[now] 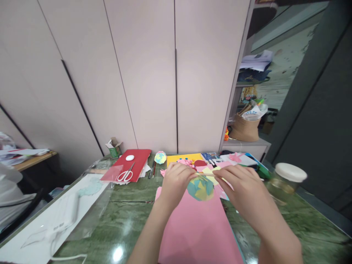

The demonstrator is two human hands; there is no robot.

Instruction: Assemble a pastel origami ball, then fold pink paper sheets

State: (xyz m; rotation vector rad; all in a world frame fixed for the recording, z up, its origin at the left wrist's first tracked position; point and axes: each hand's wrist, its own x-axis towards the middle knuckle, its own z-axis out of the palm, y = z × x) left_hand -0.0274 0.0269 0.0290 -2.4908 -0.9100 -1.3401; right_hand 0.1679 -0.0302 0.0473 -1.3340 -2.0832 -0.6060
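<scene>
My left hand [177,181] and my right hand [239,183] are both closed, pinching opposite ends of a thin pale stick [206,174]. It lies level between my fingertips; whether it is wood or rolled paper is unclear. Just below the stick is a round disc [200,189] patched in teal and yellow, seemingly paper. I cannot tell whether the disc hangs from the stick or rests on the sheet. Under both hands lies a large pink paper sheet [198,231]. Pink and yellow paper pieces beyond are partly hidden by my fingers.
Left of my hands are white-handled scissors [125,176] on a red folder [139,165], and a second patched disc [160,157]. A white device [64,212] with a cable sits further left. A white-lidded jar [287,183] stands right, on the green table [123,216].
</scene>
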